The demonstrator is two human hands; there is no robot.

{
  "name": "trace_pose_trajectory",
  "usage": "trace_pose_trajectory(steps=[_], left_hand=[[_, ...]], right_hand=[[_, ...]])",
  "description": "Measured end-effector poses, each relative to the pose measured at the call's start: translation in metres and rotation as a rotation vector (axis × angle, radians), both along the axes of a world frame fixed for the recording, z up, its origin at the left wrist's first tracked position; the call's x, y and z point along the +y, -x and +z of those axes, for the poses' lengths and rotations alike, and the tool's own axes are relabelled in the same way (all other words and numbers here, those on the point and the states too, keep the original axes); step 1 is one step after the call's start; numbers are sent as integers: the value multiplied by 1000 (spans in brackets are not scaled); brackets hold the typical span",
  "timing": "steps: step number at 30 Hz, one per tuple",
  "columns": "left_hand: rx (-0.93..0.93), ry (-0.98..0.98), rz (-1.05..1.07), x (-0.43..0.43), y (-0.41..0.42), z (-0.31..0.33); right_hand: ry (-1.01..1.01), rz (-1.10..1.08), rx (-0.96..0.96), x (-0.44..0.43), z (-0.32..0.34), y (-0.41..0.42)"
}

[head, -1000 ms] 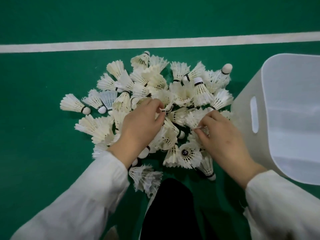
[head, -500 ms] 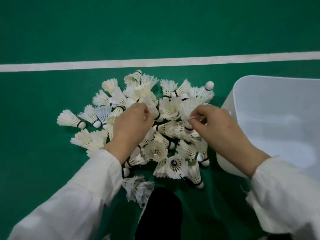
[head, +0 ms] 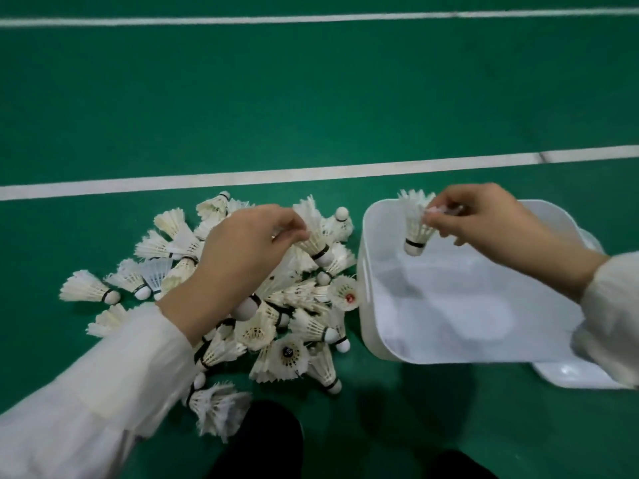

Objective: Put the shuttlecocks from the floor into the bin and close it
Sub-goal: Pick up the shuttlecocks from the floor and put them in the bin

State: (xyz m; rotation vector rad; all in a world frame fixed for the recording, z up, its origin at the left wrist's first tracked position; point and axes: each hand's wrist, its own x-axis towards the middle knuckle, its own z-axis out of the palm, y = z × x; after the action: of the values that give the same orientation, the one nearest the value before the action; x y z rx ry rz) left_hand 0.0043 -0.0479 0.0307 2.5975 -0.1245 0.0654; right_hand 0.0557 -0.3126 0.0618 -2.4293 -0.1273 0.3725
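Note:
A pile of white feather shuttlecocks [head: 290, 323] lies on the green floor, left of a white plastic bin [head: 373, 305] that stands open with nothing visible inside. My right hand [head: 491, 226] pinches one shuttlecock [head: 416, 226] by its feathers, cork down, over the bin's far left corner. My left hand [head: 249, 257] hovers above the pile and pinches another shuttlecock [head: 316, 236] by its feathers, cork pointing down and right.
The bin's white lid [head: 570, 375] lies on the floor under the bin's right side, partly hidden by it. White court lines [head: 311, 172] cross the floor beyond the pile. My dark-clothed knees [head: 262, 444] are at the bottom edge.
My right hand lifted a shuttlecock off the pile and carried it right, over the bin. My left hand picked one up from the pile's top. The view tilted up.

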Motion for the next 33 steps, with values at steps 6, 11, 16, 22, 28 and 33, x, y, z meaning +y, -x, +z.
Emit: trace_pose_trajectory(steps=[6,11,16,22,28,33], left_hand=[[33,-39,-96,-30,-10,-27],[103,-5,-45,-33,-3,-48],[139,16,-29,-36,6,-62],[150,12,-40,-38,12,-68],[106,64,-70,-38,11,-59],[24,122,-74,-38,13,-42]], right_hand=[[40,-39,224,-21,-97,6],[37,-4,279,-7,-155,-13],[39,23,248,7,-186,-21],[38,70,198,7,-185,-21],[-121,81,-148,11,-114,-7],[-250,496,-59,46,-64,20]])
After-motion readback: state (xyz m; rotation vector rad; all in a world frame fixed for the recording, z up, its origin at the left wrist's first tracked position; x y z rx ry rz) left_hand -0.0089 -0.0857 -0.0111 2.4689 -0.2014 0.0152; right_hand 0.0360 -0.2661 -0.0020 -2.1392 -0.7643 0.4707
